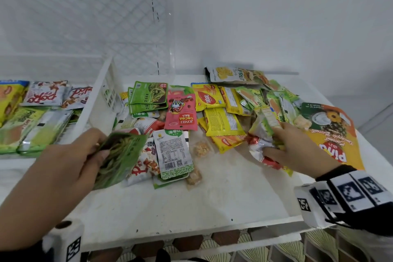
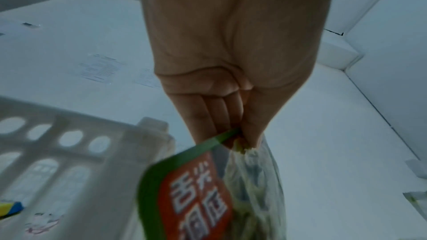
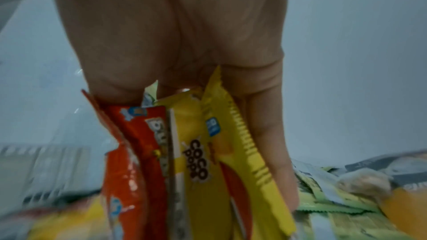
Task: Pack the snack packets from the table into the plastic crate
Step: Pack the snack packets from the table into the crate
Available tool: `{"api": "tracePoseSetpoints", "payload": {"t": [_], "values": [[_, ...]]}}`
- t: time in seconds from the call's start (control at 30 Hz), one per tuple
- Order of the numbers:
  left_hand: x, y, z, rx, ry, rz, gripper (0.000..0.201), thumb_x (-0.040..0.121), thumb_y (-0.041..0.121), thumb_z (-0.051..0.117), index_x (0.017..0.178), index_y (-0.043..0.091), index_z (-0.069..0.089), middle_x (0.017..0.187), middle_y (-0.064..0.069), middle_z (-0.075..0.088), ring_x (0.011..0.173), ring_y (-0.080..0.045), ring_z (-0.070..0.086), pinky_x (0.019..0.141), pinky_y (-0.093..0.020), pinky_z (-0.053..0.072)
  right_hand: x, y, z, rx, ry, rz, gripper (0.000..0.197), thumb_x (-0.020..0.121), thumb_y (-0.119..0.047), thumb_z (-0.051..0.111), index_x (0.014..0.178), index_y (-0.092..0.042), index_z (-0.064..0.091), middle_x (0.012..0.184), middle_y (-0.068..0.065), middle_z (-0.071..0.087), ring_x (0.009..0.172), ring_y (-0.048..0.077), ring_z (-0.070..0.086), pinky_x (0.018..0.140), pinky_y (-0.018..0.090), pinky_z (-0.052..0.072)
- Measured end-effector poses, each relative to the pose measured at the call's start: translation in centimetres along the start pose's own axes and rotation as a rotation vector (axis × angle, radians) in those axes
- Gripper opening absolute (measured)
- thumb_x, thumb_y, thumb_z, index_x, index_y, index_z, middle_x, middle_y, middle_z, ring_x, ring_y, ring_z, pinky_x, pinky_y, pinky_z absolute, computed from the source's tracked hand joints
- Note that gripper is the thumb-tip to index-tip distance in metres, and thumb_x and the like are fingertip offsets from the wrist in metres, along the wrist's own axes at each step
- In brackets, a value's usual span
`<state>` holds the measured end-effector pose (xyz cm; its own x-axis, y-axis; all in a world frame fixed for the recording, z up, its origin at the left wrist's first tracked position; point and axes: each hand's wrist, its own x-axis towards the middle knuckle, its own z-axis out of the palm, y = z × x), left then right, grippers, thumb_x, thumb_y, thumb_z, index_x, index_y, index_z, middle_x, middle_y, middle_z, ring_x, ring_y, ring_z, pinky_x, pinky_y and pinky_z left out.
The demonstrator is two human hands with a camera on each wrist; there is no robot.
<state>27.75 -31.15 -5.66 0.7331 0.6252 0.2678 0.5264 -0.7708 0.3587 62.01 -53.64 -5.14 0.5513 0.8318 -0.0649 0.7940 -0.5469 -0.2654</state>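
Note:
My left hand (image 1: 85,155) grips a green vegetable packet (image 1: 119,159) by its end, just right of the white plastic crate (image 1: 100,95). The left wrist view shows the fingers pinching that green packet (image 2: 184,198) beside the crate wall (image 2: 69,143). My right hand (image 1: 293,149) clutches a bunch of small packets (image 1: 261,134) above the table at the right. In the right wrist view the bunch holds a red packet (image 3: 138,161) and a yellow Coco Pops packet (image 3: 198,171). A heap of loose snack packets (image 1: 212,108) covers the back of the table.
The crate holds several packets (image 1: 32,117) at the left. A large orange pineapple biscuit bag (image 1: 331,132) lies at the right table edge. A white wire rack (image 1: 85,17) stands behind the crate. The white table (image 1: 191,202) meets a wall at the back.

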Motion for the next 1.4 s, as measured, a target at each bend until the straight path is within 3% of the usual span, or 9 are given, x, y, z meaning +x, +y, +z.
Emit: {"api": "tracePoseSetpoints", "payload": {"t": [0.1,0.2,0.33,0.7,0.8,0.9,1.0,1.2,1.4], "values": [[0.2,-0.2,0.2,-0.151,0.051,0.009,0.009,0.087,0.04,0.043,0.095,0.04,0.045,0.065,0.011,0.067,0.047,-0.006,0.061,0.04,-0.022,0.048,0.1,0.3,-1.2,0.195,0.104,0.064,0.039,0.08,-0.028,0.069,0.059,-0.015,0.039,0.06,0.002,0.039,0.055,0.017,0.038,0.049,0.028,0.022],[1.8,1.4,-0.7,-0.167,0.115,0.028,0.005,0.092,0.042,0.043,0.094,0.038,0.045,0.08,0.022,0.067,0.051,0.0,0.06,0.04,-0.025,0.046,0.4,-0.1,-2.3,0.366,0.146,0.061,0.03,0.08,-0.031,0.068,0.08,-0.004,0.056,0.071,0.012,0.059,0.066,0.027,0.059,0.058,0.036,0.046],[2.5,3.2,-1.2,-0.26,0.195,0.071,0.009,0.089,0.031,0.05,0.09,0.038,0.043,0.066,0.012,0.068,0.052,-0.008,0.063,0.045,-0.033,0.048,1.1,-2.2,-2.9,0.55,0.211,-0.04,0.009,0.082,-0.024,0.067,0.077,-0.028,0.061,0.063,-0.019,0.064,0.061,-0.001,0.062,0.049,0.01,0.044],[4.0,-0.6,-8.6,-0.223,0.333,0.097,0.007,0.087,0.03,0.05,0.092,0.026,0.049,0.07,0.003,0.069,0.061,-0.022,0.067,0.059,-0.044,0.054,3.9,-15.4,-4.1,0.734,0.234,-0.363,0.02,0.081,-0.027,0.067,0.089,-0.046,0.067,0.076,-0.025,0.068,0.065,-0.006,0.062,0.056,0.009,0.047],[4.6,-3.7,-12.3,-0.186,0.354,0.108,0.01,0.084,0.031,0.051,0.094,0.028,0.049,0.071,0.006,0.069,0.06,-0.016,0.066,0.054,-0.034,0.052,4.6,-20.8,-4.9,0.746,0.182,-0.429,0.025,0.075,-0.042,0.063,0.1,-0.043,0.066,0.088,0.001,0.071,0.077,0.02,0.068,0.066,0.037,0.058],[5.2,-7.7,-16.0,-0.152,0.316,0.056,0.007,0.088,0.027,0.055,0.091,0.032,0.05,0.076,0.015,0.07,0.058,-0.005,0.065,0.045,-0.029,0.05,5.8,-26.1,-5.2,0.768,0.144,-0.514,0.019,0.081,-0.034,0.063,0.099,-0.041,0.066,0.071,0.002,0.066,0.059,0.012,0.06,0.055,0.018,0.051],[5.7,-11.7,-18.5,-0.065,0.271,0.013,0.016,0.089,0.018,0.057,0.088,0.032,0.05,0.068,0.012,0.069,0.051,-0.006,0.062,0.048,-0.027,0.05,7.4,-31.6,-4.7,0.822,0.05,-0.558,0.023,0.085,-0.018,0.062,0.096,-0.038,0.07,0.077,-0.016,0.07,0.067,0.008,0.067,0.061,0.024,0.057],[8.2,-19.4,-18.9,0.048,0.091,-0.099,0.006,0.089,0.016,0.057,0.093,0.017,0.053,0.08,-0.008,0.07,0.076,-0.025,0.058,0.071,-0.033,0.045,11.2,-41.6,-2.0,0.634,-0.038,-0.505,0.015,0.081,-0.032,0.062,0.094,-0.037,0.065,0.078,-0.011,0.07,0.062,0.002,0.065,0.056,0.021,0.051],[12.4,-25.1,-16.1,-0.322,-0.097,-0.266,0.01,0.091,0.012,0.057,0.099,0.008,0.053,0.079,-0.01,0.059,0.058,-0.015,0.053,0.052,-0.025,0.044,15.9,-47.9,2.7,0.249,-0.06,-0.32,0.013,0.088,-0.044,0.054,0.098,-0.035,0.054,0.085,-0.005,0.06,0.072,0.01,0.057,0.052,0.02,0.038]]}}
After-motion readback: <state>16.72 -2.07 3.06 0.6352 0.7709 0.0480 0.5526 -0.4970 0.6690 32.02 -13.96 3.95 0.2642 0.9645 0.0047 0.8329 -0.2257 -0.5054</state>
